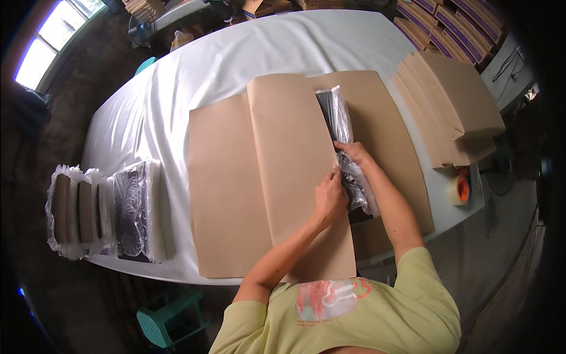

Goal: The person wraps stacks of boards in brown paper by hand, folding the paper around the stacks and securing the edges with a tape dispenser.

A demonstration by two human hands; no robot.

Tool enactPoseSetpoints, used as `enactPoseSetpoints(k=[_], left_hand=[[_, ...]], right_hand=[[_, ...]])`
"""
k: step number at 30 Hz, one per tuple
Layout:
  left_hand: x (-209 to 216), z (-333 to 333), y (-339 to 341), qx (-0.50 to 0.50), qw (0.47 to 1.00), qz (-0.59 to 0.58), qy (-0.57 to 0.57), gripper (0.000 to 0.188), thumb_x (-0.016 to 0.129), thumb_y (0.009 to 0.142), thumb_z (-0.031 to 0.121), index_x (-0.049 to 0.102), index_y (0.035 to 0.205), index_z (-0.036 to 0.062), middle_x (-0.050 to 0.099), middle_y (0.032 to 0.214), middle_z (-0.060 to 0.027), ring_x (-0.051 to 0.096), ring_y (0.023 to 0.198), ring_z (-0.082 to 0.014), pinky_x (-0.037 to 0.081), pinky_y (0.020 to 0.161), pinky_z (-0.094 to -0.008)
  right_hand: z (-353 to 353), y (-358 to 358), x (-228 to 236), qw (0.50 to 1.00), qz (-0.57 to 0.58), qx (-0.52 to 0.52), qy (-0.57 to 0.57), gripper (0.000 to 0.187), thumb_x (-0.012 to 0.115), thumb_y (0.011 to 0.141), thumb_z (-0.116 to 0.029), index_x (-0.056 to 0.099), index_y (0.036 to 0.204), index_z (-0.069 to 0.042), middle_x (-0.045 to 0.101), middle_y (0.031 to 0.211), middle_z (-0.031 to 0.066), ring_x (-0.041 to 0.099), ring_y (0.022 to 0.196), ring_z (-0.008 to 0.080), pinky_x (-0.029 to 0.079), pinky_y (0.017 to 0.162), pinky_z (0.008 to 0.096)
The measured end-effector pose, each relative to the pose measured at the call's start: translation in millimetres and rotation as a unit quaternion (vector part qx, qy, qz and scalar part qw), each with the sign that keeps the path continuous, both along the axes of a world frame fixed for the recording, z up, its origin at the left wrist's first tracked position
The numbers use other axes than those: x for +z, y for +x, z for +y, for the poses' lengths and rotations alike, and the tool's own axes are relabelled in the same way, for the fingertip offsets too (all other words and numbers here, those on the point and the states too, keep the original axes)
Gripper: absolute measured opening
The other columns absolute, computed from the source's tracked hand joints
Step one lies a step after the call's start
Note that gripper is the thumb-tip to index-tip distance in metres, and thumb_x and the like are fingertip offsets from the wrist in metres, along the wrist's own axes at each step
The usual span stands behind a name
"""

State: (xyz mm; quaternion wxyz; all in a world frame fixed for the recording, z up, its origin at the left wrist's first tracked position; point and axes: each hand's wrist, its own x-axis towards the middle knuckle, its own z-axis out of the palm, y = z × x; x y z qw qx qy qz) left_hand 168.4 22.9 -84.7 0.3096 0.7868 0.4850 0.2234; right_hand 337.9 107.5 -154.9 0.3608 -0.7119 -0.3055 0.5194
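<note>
Brown kraft paper (227,189) lies spread before me, one flap of it folded over from the left. Under that flap's right edge sits a dark, flat-sided bundle in clear plastic (342,118), only partly uncovered. My left hand (331,199) pinches the flap's edge against the bundle's near half, fingers closed. Just beyond it, my right hand (352,152) is closed on the bundle's plastic at the same edge; some of its fingertips are hidden. More brown paper (383,118) extends beneath the bundle to the right.
Several plastic-wrapped dark pieces (132,212) stand at the left on the white-covered table (177,88). Brown paper-wrapped packages (454,100) are stacked at right, with tape rolls (458,190) near the edge. A green stool (171,318) is below left; cartons (442,29) stand behind.
</note>
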Motion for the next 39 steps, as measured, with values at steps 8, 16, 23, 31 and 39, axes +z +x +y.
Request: enactPoseSetpoints(k=[8, 16, 23, 31, 39], left_hand=[[-6.3, 0.4, 5.0, -0.025, 0.999, 0.033, -0.012, 0.053, 0.045, 0.076, 0.005, 0.039, 0.127, -0.0075, 0.056, 0.102, -0.0224, 0.059, 0.076, -0.0386, 0.049, 0.069, -0.0444], [-5.6, -0.5, 7.6, -0.032, 0.997, 0.064, -0.003, 0.051, 0.047, 0.08, 0.01, 0.038, 0.126, -0.0093, 0.054, 0.103, -0.0233, 0.06, 0.073, -0.0384, 0.051, 0.064, -0.0442], [-11.4, 0.7, -106.2, 0.143, 0.982, -0.024, 0.118, 0.04, 0.059, 0.083, 0.021, 0.053, 0.118, 0.0016, 0.054, 0.114, -0.0216, 0.051, 0.105, -0.036, 0.041, 0.091, -0.0422], [-21.7, 24.7, -160.8, 0.331, 0.927, -0.081, -0.156, 0.037, 0.066, 0.08, 0.033, 0.068, 0.09, -0.0022, 0.066, 0.068, -0.0157, 0.061, 0.064, -0.0133, 0.048, 0.064, -0.0299], [-45.9, 208.9, -140.1, 0.349, 0.923, -0.13, -0.093, 0.037, 0.069, 0.075, 0.03, 0.068, 0.088, -0.0043, 0.068, 0.074, -0.015, 0.063, 0.068, -0.017, 0.048, 0.068, -0.0305]], right_hand=[[-3.3, 1.1, 6.5, 0.998, -0.051, -0.029, -0.021, 0.085, 0.072, 0.057, -0.067, 0.064, 0.092, 0.01, 0.065, 0.079, 0.0165, 0.064, 0.074, 0.0259, 0.049, 0.069, 0.0343], [-16.5, -24.7, 56.3, 0.993, 0.106, 0.05, -0.023, 0.058, 0.079, 0.058, -0.054, 0.061, 0.077, -0.002, 0.061, 0.067, 0.0095, 0.06, 0.053, 0.0178, 0.048, 0.054, 0.0293], [-8.5, -3.3, 38.0, 0.996, -0.005, 0.085, -0.022, 0.077, 0.08, 0.056, -0.051, 0.062, 0.104, 0.007, 0.063, 0.105, 0.019, 0.058, 0.101, 0.0235, 0.041, 0.092, 0.0327], [-12.4, -11.9, 49.4, 0.996, -0.007, 0.085, -0.029, 0.077, 0.079, 0.055, -0.054, 0.063, 0.099, 0.008, 0.064, 0.099, 0.0192, 0.06, 0.097, 0.0231, 0.041, 0.091, 0.0313], [-12.0, -12.1, 41.8, 0.998, 0.03, 0.053, 0.003, 0.064, 0.081, 0.059, -0.041, 0.064, 0.092, 0.011, 0.066, 0.085, 0.0183, 0.064, 0.079, 0.0203, 0.049, 0.074, 0.0295]])
